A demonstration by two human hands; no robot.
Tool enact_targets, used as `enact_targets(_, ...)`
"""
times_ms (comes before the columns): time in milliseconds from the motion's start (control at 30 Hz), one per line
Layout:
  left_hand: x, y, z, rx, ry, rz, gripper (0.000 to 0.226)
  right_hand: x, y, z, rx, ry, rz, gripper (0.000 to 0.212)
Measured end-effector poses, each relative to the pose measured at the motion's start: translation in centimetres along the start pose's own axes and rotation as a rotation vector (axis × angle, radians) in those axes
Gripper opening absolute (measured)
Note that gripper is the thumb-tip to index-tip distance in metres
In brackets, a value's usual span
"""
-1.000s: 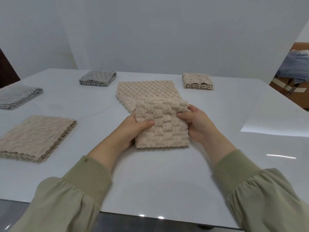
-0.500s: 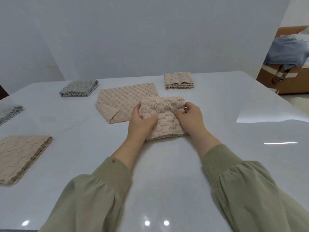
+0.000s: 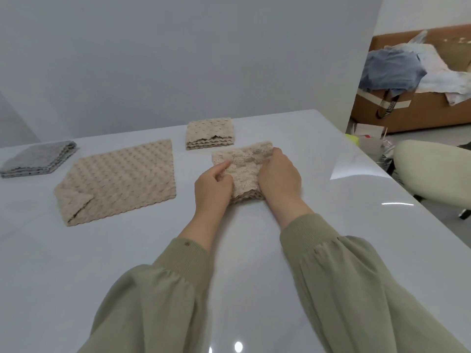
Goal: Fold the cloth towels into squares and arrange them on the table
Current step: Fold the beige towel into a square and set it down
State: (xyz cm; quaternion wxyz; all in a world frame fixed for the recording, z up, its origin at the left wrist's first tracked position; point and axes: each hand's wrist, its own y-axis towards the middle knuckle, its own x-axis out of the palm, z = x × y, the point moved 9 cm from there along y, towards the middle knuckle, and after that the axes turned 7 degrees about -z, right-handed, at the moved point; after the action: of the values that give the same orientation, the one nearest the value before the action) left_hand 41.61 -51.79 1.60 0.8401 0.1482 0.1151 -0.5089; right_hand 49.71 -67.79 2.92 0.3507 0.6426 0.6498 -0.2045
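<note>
A small folded beige towel (image 3: pixel 240 163) lies on the white table (image 3: pixel 331 225), just in front of a folded beige stack (image 3: pixel 209 133). My left hand (image 3: pixel 212 186) grips its left side, thumb on top. My right hand (image 3: pixel 279 175) grips its right side, fingers curled over the upper corner. To the left, a larger beige towel (image 3: pixel 119 179) lies spread flat with one near corner turned over. A folded grey towel (image 3: pixel 40 159) sits at the far left.
The table's right edge runs diagonally close to my right hand. Beyond it stand a cream chair seat (image 3: pixel 433 171), a brown box with clothes (image 3: pixel 418 72) and small clutter on the floor. A grey wall rises behind the table.
Both hands have carried the folded beige towel to the right and farther away, off the spread towel, to just in front of the beige stack. The view has swung right.
</note>
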Motion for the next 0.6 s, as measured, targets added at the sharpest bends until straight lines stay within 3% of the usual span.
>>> enact_targets(267, 6.8, 1.2, 2.2, 0.006, 0.061, -0.135, 0.047, -4.4, 3.0, 3.7, 0.065, -0.334, 0.027, 0.036)
enact_targets(400, 8.7, 1.1, 2.8, 0.015, 0.016, -0.229, 0.064, -6.8, 3.3, 3.6, 0.085, -0.448, 0.116, 0.033)
enact_targets(533, 6.9, 1.3, 2.1, 0.004, -0.11, -0.259, 0.057, -5.2, 2.3, 1.8, 0.026, -0.531, -0.002, 0.038)
enact_targets(600, 5.1, 1.4, 1.8, 0.052, -0.042, -0.196, 0.047, -3.0, 1.1, 0.4, -0.034, -0.559, -0.058, 0.04)
